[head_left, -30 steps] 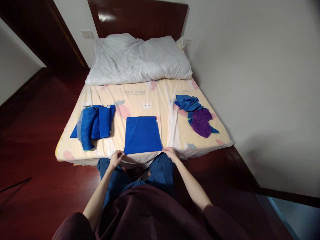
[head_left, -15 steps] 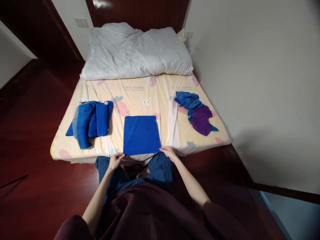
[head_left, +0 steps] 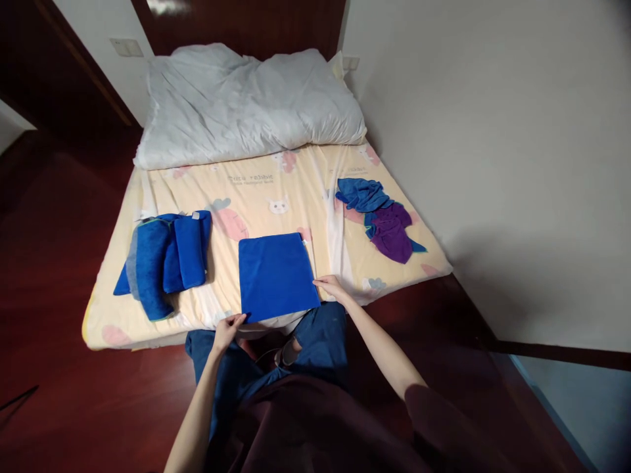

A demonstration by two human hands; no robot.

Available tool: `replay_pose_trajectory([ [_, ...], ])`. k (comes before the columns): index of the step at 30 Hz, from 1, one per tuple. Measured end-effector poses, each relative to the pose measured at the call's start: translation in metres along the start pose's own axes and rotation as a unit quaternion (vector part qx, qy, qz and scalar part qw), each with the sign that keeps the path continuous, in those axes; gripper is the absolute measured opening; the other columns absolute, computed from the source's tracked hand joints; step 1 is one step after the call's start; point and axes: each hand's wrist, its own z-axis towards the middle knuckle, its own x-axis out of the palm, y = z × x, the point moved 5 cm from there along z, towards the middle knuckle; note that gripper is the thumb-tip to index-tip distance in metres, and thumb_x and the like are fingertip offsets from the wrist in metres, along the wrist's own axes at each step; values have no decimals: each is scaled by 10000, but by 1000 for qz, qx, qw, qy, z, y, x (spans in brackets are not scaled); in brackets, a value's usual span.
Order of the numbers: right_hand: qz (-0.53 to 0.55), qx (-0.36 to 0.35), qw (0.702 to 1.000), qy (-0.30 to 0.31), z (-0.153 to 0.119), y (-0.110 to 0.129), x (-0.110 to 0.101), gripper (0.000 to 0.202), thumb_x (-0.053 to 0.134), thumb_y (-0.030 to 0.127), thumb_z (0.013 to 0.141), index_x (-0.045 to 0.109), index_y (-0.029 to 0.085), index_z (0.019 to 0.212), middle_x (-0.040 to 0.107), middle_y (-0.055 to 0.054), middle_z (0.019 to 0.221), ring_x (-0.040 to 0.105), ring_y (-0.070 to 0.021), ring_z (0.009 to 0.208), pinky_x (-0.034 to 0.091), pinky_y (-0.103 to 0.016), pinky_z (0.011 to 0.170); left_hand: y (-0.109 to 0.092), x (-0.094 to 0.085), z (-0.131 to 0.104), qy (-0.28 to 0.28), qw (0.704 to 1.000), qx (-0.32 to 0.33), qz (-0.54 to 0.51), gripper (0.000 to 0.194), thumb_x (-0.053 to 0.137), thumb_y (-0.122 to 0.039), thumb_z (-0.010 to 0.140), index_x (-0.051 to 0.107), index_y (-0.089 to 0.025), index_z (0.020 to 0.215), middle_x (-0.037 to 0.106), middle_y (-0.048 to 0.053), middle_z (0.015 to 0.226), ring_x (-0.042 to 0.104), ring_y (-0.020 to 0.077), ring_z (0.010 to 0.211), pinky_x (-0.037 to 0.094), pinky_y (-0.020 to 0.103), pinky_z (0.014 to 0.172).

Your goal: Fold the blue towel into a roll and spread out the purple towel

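A flat blue towel (head_left: pixel 277 276) lies spread as a near square at the front edge of the bed, its near edge at the mattress rim. My left hand (head_left: pixel 229 332) pinches its near left corner between thumb and fingers. On the other side, my right hand (head_left: pixel 331 286) has closed fingers on the towel's right edge, a little above the near right corner. Off to the left sits a pile of folded and rolled blue towels (head_left: pixel 190 253). Crumpled blue cloths (head_left: pixel 362 195) and a purple cloth (head_left: pixel 389 236) lie in a loose heap on the right.
The bed (head_left: pixel 276 187) has a cream sheet printed with rabbits and carrots. A thick white quilt (head_left: pixel 251 108) is bunched at the headboard (head_left: pixel 246 23). A pale wall (head_left: pixel 493 144) runs along the right side, and dark red floor (head_left: pixel 98 401) shows around the bed.
The view has shifted slightly. My right hand has moved up from the near right corner along the towel's right edge. My left hand stays at the left corner.
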Motion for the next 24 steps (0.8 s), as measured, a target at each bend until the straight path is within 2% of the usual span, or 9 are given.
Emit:
replay_pose_trajectory([
  [3, -33, -27, 999, -23, 41, 31, 2, 260, 750, 419, 777, 770, 162, 812, 722, -41, 712, 663, -186, 708, 464, -232, 587, 9, -1, 4, -4, 1000, -14, -5, 685, 710, -772, 649, 816, -139, 886, 793, 115, 975, 719, 345, 1000, 546, 430, 941],
  [7, -126, -37, 989, -66, 103, 68, 5, 227, 724, 380, 825, 742, 176, 728, 716, -35, 693, 689, -203, 748, 477, -240, 653, 30, 2, 0, -17, 1000, -21, -9, 667, 699, -757, 679, 817, -140, 903, 791, 119, 974, 725, 334, 977, 549, 433, 939],
  [10, -204, -36, 973, -103, 143, 89, 5, 227, 678, 334, 883, 732, 186, 720, 722, -47, 714, 700, -204, 800, 462, -233, 707, 42, 9, -11, -45, 998, -28, -18, 674, 712, -752, 690, 809, -135, 944, 759, 81, 816, 717, 287, 842, 568, 395, 848],
  [12, -246, -34, 961, -126, 162, 99, 5, 214, 653, 336, 919, 747, 189, 794, 748, -71, 801, 705, -213, 866, 462, -239, 752, 44, 13, -19, -67, 997, -23, -30, 686, 719, -755, 694, 799, -129, 962, 666, 26, 656, 665, 234, 693, 563, 355, 749],
  [14, -274, -33, 951, -141, 175, 103, 5, 214, 632, 356, 948, 757, 193, 886, 762, -90, 899, 702, -217, 916, 465, -249, 791, 42, 15, -24, -82, 996, -16, -42, 678, 718, -755, 705, 791, -129, 955, 558, -17, 571, 588, 189, 592, 541, 324, 684],
  [17, -302, -59, 939, -152, 187, 105, 9, 220, 609, 362, 975, 757, 200, 958, 759, -89, 1002, 691, -205, 959, 473, -258, 850, 36, 15, -26, -84, 996, -12, -36, 648, 698, -758, 727, 787, -146, 921, 498, -30, 554, 535, 172, 560, 522, 317, 658],
  [20, -309, -99, 932, -163, 192, 105, 13, 193, 611, 293, 971, 761, 172, 961, 751, -104, 1061, 682, -200, 986, 487, -272, 904, 30, 14, -23, -75, 997, -22, -18, 619, 671, -759, 747, 787, -170, 902, 530, -11, 578, 560, 197, 593, 524, 332, 660],
  [24, -299, -98, 935, -165, 199, 104, 14, 228, 578, 224, 975, 762, 121, 1061, 761, -132, 1076, 695, -202, 986, 506, -285, 935, 22, 15, -21, -74, 997, -32, -12, 642, 639, -778, 750, 780, -167, 890, 584, 15, 619, 582, 215, 614, 518, 341, 649],
])
